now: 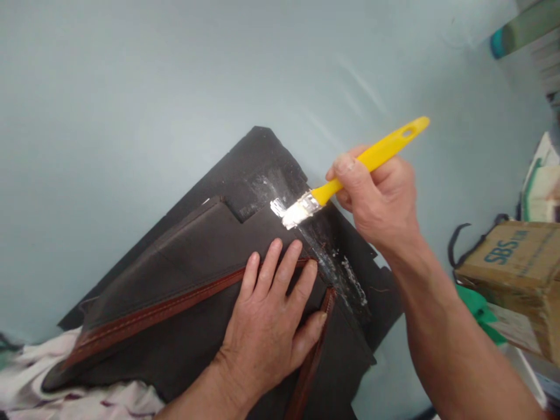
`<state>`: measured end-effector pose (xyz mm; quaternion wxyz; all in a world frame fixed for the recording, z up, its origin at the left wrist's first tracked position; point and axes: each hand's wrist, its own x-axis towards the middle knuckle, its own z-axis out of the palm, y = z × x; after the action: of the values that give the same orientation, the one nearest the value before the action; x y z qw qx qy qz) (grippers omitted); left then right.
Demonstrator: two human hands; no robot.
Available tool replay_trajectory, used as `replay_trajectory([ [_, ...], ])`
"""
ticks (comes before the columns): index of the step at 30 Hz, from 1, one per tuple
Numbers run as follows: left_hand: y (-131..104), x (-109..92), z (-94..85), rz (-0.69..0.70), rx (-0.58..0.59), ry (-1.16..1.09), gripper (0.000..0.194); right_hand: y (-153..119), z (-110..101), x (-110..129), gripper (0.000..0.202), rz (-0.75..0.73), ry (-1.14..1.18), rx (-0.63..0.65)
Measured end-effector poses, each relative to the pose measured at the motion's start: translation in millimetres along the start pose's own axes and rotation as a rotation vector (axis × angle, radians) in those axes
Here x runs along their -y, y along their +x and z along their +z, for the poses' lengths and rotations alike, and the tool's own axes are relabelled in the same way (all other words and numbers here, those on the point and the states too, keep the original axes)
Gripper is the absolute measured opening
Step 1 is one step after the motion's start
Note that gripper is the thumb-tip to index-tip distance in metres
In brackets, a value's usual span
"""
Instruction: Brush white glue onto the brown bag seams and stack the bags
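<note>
My right hand [378, 192] grips a paintbrush [389, 144] by its yellow handle. White paste coats the brush's bristles, which touch the edge of a dark leather piece [166, 251] with reddish-brown trim [175, 303]. Streaks of white paste [354, 280] run along the dark sheet [258, 151] under that edge. Pressed flat on the leather, just below the bristles, is my left hand [275, 321], its fingers spread and nothing in it.
A cardboard box [520, 256] marked SBS stands at the right, with green material [481, 312] beside it. A bottle with a blue cap [497, 44] lies at the upper right. Crumpled pale cloth [39, 379] is at the lower left. All this surrounds a pale blue-grey tabletop [131, 87].
</note>
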<state>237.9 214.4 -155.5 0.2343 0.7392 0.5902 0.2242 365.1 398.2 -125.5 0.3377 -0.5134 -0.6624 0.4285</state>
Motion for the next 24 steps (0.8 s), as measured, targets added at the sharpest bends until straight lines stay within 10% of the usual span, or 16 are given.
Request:
replay_trajectory([
  [24,-2,3,-3.0,0.085,-0.182,-0.055,0.018,-16,-11,0,0.055,-0.025,-0.023,0.033],
])
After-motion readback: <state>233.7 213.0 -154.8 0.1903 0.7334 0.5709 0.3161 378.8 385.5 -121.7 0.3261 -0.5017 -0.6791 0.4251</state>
